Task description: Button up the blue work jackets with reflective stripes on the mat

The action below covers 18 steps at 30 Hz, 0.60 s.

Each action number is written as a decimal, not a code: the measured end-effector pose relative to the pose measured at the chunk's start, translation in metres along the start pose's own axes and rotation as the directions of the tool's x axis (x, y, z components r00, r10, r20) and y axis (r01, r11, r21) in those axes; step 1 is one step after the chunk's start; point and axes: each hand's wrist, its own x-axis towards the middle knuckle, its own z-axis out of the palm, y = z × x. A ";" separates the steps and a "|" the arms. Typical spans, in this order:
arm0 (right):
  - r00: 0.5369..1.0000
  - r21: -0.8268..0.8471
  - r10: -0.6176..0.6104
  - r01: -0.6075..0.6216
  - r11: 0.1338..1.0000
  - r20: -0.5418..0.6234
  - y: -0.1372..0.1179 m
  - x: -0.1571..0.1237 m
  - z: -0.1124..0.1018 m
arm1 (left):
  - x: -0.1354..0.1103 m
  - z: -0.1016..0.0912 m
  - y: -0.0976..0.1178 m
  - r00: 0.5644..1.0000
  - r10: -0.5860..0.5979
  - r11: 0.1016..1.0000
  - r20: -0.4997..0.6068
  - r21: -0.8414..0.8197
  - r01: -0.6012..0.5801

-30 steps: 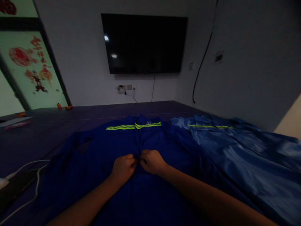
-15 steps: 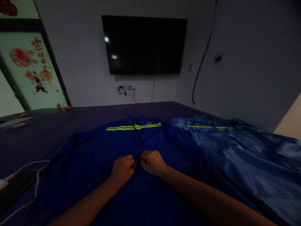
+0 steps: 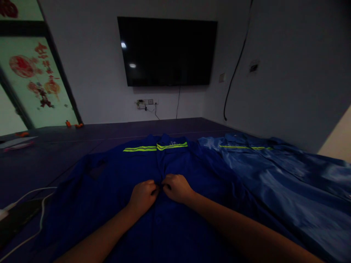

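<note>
Spread out in front of me is a dark blue work jacket (image 3: 181,160), with a yellow-green reflective stripe across its chest and small white lettering above it. My left hand (image 3: 144,195) is closed on the jacket's front edge, left of the centre line. Close beside it, my right hand (image 3: 177,188) pinches the other side of the front opening. The fingertips nearly meet at the placket. Whatever small part of the cloth or button lies between them is hidden in shadow. A button shows faintly lower down the front.
A second, lighter blue jacket (image 3: 274,175) lies to the right. At the left are a white cable (image 3: 42,212) with a dark flat object (image 3: 22,219), and a pale flat item (image 3: 19,141). A television (image 3: 168,53) hangs on the wall, and a black cord (image 3: 236,69) dangles right of it.
Both hands stay at the same spot on the placket, with hardly any finger movement. The whole view has shifted very slightly.
</note>
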 end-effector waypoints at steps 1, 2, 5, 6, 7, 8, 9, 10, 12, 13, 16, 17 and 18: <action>1.000 0.006 0.001 -0.001 1.000 -0.006 0.000 0.000 0.000 | 0.000 0.000 0.000 1.000 0.003 1.000 0.000 -0.008 -0.003; 1.000 0.011 0.002 -0.002 1.000 -0.008 0.000 0.000 0.001 | 0.000 0.000 0.000 1.000 0.004 1.000 0.001 -0.017 -0.004; 1.000 0.012 0.006 -0.006 1.000 0.002 0.001 0.001 0.001 | 0.000 0.000 -0.001 1.000 0.005 0.999 0.003 -0.052 -0.005; 1.000 0.008 0.007 -0.007 1.000 0.006 0.001 0.001 0.001 | 0.001 0.001 -0.001 1.000 0.005 0.998 0.002 -0.063 -0.005; 1.000 0.005 0.006 -0.006 1.000 0.009 0.001 0.001 0.001 | 0.001 0.001 -0.001 1.000 0.005 0.997 0.001 -0.072 -0.005; 1.000 0.002 0.006 -0.006 1.000 0.010 0.001 0.001 0.001 | 0.001 0.001 -0.001 1.000 0.006 0.997 -0.001 -0.078 -0.006; 1.000 -0.001 0.005 -0.005 1.000 0.010 0.001 0.001 0.001 | 0.001 0.002 -0.002 1.000 0.010 0.997 0.000 -0.081 -0.010; 1.000 -0.005 0.003 -0.003 1.000 0.010 0.001 0.001 0.001 | 0.002 0.003 -0.002 1.000 0.014 0.997 0.003 -0.079 -0.014; 1.000 -0.017 0.000 0.000 1.000 0.014 0.001 0.001 0.002 | 0.002 0.004 -0.001 1.000 0.022 0.998 0.015 -0.066 -0.021; 1.000 -0.022 -0.002 0.002 1.000 0.019 0.001 0.001 0.002 | 0.002 0.004 -0.001 0.999 0.023 0.998 0.022 -0.060 -0.021; 0.999 -0.025 -0.007 0.007 1.000 0.034 0.002 0.001 0.002 | 0.003 0.005 -0.001 0.999 0.030 0.998 0.036 -0.060 -0.028; 0.999 -0.024 -0.006 0.007 1.000 0.035 0.002 0.001 0.002 | 0.003 0.005 -0.001 0.999 0.034 0.997 0.037 -0.064 -0.032; 0.999 -0.022 -0.006 0.006 1.000 0.035 0.002 0.001 0.002 | 0.003 0.005 -0.001 0.999 0.036 0.997 0.038 -0.064 -0.033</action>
